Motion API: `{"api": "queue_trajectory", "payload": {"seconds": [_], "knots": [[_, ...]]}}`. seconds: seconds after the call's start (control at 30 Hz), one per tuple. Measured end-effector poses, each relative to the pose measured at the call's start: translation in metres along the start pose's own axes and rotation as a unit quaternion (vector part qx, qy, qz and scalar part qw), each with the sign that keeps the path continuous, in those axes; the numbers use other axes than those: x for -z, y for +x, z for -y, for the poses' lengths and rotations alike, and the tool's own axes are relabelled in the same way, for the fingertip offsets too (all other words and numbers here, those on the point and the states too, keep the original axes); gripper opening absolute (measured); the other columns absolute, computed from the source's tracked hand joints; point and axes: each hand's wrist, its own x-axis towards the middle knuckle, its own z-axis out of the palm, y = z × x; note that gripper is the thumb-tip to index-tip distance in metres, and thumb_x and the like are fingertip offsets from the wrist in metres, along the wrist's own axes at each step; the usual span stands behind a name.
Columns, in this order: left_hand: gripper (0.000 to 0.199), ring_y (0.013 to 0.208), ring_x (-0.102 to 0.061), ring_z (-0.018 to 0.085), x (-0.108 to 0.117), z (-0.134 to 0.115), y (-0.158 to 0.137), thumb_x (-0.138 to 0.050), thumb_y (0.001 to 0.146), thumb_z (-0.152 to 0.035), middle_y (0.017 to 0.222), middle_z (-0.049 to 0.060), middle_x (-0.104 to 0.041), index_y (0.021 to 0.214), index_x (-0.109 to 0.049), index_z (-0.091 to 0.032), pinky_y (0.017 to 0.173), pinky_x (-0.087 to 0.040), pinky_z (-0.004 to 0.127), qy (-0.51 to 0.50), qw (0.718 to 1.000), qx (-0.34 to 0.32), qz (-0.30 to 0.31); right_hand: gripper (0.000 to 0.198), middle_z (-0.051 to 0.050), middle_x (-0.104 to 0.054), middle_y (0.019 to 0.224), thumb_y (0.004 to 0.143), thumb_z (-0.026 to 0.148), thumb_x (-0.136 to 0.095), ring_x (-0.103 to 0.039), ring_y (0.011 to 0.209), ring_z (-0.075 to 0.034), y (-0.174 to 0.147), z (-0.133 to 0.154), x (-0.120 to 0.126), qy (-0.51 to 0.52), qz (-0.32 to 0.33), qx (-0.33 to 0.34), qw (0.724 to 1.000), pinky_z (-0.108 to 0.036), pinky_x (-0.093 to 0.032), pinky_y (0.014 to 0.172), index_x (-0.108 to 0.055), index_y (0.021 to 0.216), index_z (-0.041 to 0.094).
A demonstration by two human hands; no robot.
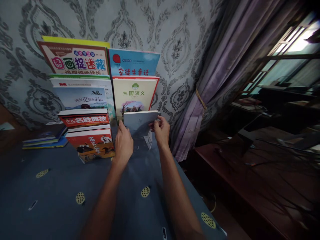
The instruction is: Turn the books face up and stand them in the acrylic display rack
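Observation:
A book with a plain pale grey-blue cover point(140, 122) stands between my hands, in front of the cream book with green lettering point(132, 91). Along its left edge, my left hand point(124, 141) is closed, the thumb pointing up and the other fingers mostly hidden. At the right edge, my right hand point(162, 131) pinches the same book near its top corner. Under the book shows part of a light-coloured stepped stand point(149, 140). A blue book point(135, 63) rises behind the cream one.
Left of my hands, several books stand in tiers, an orange-red book point(92, 143) lowest in front. A few flat books point(46, 136) lie farther left. Patterned wallpaper point(177, 46) backs the blue tablecloth point(100, 190). A tied purple curtain point(197, 100) hangs to the right.

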Motion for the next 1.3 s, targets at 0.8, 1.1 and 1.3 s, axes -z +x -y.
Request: {"api": "queue_trajectory", "payload": {"seconds": [0.8,1.1,1.3], "knots": [[0.040,0.134,-0.048,0.037,-0.009,-0.002,0.000,-0.042,0.093,-0.007,0.141,0.025,-0.049,0.132,-0.049,-0.010,0.105,-0.046,0.057,0.085,0.989,-0.099,-0.069,0.027,-0.006,-0.068,0.091,0.081,0.039,-0.052,-0.067,0.086,-0.022,-0.001,-0.006,-0.006,0.023,0.061,0.022,0.998,-0.032,-0.060,0.062,-0.066,0.095,0.020],[0.038,0.129,-0.053,0.033,-0.008,0.005,0.000,-0.044,0.094,-0.012,0.132,0.021,-0.054,0.131,-0.049,-0.012,0.106,-0.046,0.051,0.030,0.995,-0.082,-0.053,0.032,-0.007,-0.070,0.105,0.084,0.035,-0.051,-0.068,0.092,-0.022,-0.002,-0.007,-0.008,0.021,0.035,0.023,0.999,-0.030,-0.060,0.061,-0.065,0.108,0.021],[0.036,0.118,-0.062,0.030,-0.004,0.008,0.003,-0.041,0.095,-0.012,0.124,0.020,-0.062,0.131,-0.048,-0.013,0.101,-0.050,0.048,0.001,0.998,-0.062,-0.011,0.029,-0.013,-0.056,0.138,0.082,0.038,-0.059,-0.069,0.084,-0.019,-0.002,-0.006,-0.006,0.051,0.037,0.036,0.997,-0.032,-0.061,0.060,-0.070,0.104,0.021]]}}
